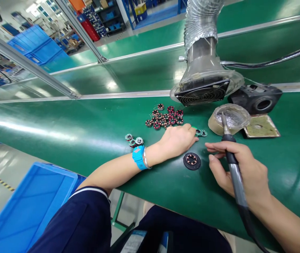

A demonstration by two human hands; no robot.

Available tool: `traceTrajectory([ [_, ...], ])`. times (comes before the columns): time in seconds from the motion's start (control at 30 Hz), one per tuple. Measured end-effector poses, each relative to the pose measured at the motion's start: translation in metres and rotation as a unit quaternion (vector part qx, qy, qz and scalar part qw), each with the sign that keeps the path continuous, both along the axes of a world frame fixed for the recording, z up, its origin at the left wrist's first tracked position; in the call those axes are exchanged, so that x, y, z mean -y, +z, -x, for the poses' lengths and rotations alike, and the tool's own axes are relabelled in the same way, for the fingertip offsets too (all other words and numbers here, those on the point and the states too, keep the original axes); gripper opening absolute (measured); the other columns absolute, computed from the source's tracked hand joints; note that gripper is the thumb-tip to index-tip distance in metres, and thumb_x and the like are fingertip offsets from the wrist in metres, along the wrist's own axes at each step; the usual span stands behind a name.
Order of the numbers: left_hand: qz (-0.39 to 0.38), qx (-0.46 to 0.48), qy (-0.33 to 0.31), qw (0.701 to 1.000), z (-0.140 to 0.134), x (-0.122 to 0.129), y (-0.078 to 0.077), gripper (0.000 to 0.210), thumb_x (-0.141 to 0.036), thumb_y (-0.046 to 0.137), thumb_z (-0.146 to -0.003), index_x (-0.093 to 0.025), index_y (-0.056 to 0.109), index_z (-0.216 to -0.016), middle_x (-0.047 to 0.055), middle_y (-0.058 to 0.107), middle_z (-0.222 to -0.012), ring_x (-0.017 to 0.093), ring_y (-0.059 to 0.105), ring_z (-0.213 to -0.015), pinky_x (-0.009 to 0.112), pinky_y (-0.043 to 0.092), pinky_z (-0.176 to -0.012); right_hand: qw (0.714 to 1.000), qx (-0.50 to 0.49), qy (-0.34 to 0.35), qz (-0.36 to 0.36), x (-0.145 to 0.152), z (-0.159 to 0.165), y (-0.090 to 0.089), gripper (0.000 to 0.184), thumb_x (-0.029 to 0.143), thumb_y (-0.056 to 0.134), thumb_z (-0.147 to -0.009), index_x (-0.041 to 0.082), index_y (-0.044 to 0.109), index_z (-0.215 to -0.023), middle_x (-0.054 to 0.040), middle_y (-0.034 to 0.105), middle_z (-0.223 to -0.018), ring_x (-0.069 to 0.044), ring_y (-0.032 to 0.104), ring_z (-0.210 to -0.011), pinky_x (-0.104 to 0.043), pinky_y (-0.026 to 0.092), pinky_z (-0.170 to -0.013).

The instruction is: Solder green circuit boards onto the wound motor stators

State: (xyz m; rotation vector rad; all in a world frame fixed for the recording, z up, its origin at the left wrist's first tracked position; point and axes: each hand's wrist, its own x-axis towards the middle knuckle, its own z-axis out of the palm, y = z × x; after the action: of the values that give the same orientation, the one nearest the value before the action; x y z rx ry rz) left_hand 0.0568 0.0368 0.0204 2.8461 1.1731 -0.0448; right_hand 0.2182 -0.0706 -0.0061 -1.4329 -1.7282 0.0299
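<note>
My left hand [177,140], with a blue wrist strap [139,157], reaches across the table, fingers curled down. Its fingertips are at a few small round green circuit boards [202,133]; what lies under the fingers is hidden. My right hand [245,168] grips a soldering iron [236,175]. The iron's tip is over or in a round tan tub [217,123] with a shiny inside. Between my hands, one copper-wound motor stator [191,160] sits on a round black base [191,167]. Several more wound stators [163,121] lie clustered beyond my left hand.
Several stators with green boards [132,143] stand left of my wrist. A fume-extractor hood [205,84] hangs low above the tub. Behind and beside the tub are a black iron holder [260,98] and a sponge tray [262,126]. A blue crate [34,207] stands off the table's left.
</note>
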Motion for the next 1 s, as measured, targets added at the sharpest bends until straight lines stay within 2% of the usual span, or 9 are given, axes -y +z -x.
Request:
traceTrajectory([
  [0.1,0.044,0.076,0.024,0.996,0.01,0.001,0.003,0.029,-0.032,0.048,-0.099,-0.014,0.071,-0.096,0.007,0.07,-0.092,0.019,0.066,-0.079,0.027,0.042,-0.059,1.0,0.005,-0.001,-0.004,0.0,0.001,0.002,0.027,0.021,0.064,-0.085,0.023,0.057,-0.112,0.0014,0.073,-0.097,-0.009,0.069,-0.068,-0.021,0.054,-0.063],
  [0.17,0.155,0.172,0.063,0.971,0.02,0.003,0.003,0.03,-0.034,0.053,-0.095,-0.014,0.071,-0.084,0.003,0.068,-0.077,0.014,0.061,-0.068,0.025,0.04,-0.058,1.0,0.008,0.001,-0.011,0.0,0.003,0.003,0.029,0.02,0.065,-0.085,0.023,0.057,-0.113,0.001,0.072,-0.098,-0.01,0.069,-0.069,-0.022,0.055,-0.066],
  [0.27,0.353,0.297,0.114,0.88,0.031,0.01,0.003,0.042,-0.046,0.056,-0.091,-0.013,0.066,-0.068,-0.001,0.058,-0.06,0.009,0.049,-0.057,0.022,0.037,-0.055,0.999,0.006,0.007,-0.034,-0.001,0.009,0.0,0.036,0.026,0.073,-0.082,0.023,0.056,-0.114,-0.0008,0.072,-0.1,-0.012,0.068,-0.071,-0.026,0.056,-0.067],
  [0.33,0.426,0.337,0.13,0.83,0.034,0.016,0.004,0.046,-0.052,0.059,-0.087,-0.012,0.064,-0.066,-0.002,0.054,-0.058,0.008,0.045,-0.055,0.021,0.035,-0.053,0.999,0.003,0.022,-0.045,-0.001,0.012,-0.003,0.041,0.029,0.077,-0.079,0.024,0.055,-0.113,-0.0013,0.072,-0.102,-0.014,0.068,-0.073,-0.029,0.056,-0.066],
  [0.47,0.5,0.352,0.118,0.782,0.034,0.025,0.009,0.042,-0.049,0.063,-0.085,-0.012,0.065,-0.065,-0.004,0.053,-0.057,0.007,0.042,-0.055,0.02,0.033,-0.053,0.997,0.006,0.061,-0.053,-0.002,0.013,-0.005,0.045,0.021,0.076,-0.079,0.026,0.053,-0.117,-0.0014,0.072,-0.101,-0.016,0.069,-0.076,-0.031,0.056,-0.065],
  [0.67,0.523,0.398,0.175,0.733,0.035,0.026,0.009,0.013,-0.021,0.067,-0.078,-0.012,0.067,-0.068,-0.003,0.061,-0.062,0.007,0.05,-0.059,0.019,0.041,-0.061,0.993,0.007,0.093,-0.066,0.0,0.012,-0.001,0.043,0.012,0.072,-0.08,0.024,0.053,-0.116,-0.0022,0.073,-0.108,-0.016,0.072,-0.085,-0.031,0.058,-0.073],
  [0.73,0.533,0.394,0.176,0.728,0.036,0.027,0.007,0.008,-0.016,0.067,-0.074,-0.012,0.069,-0.067,-0.002,0.064,-0.064,0.007,0.053,-0.061,0.02,0.042,-0.062,0.995,0.008,0.066,-0.074,0.0,0.014,0.0,0.042,0.012,0.073,-0.079,0.023,0.055,-0.115,-0.0025,0.073,-0.107,-0.016,0.072,-0.085,-0.03,0.059,-0.074],
  [0.8,0.524,0.387,0.173,0.739,0.036,0.029,0.006,0.007,-0.018,0.068,-0.073,-0.013,0.07,-0.068,-0.002,0.064,-0.065,0.008,0.053,-0.061,0.02,0.041,-0.06,0.996,0.007,0.041,-0.076,0.0,0.017,0.002,0.043,0.013,0.074,-0.078,0.022,0.056,-0.116,-0.0025,0.073,-0.104,-0.016,0.071,-0.081,-0.029,0.059,-0.075],
  [1.0,0.449,0.364,0.09,0.811,0.039,0.03,0.013,0.011,-0.015,0.064,-0.075,-0.014,0.07,-0.066,-0.004,0.058,-0.064,0.007,0.048,-0.059,0.019,0.038,-0.058,0.994,-0.012,0.084,-0.061,-0.001,0.017,0.005,0.047,0.018,0.076,-0.078,0.023,0.054,-0.119,-0.003,0.073,-0.103,-0.014,0.07,-0.075,-0.028,0.059,-0.072],
])
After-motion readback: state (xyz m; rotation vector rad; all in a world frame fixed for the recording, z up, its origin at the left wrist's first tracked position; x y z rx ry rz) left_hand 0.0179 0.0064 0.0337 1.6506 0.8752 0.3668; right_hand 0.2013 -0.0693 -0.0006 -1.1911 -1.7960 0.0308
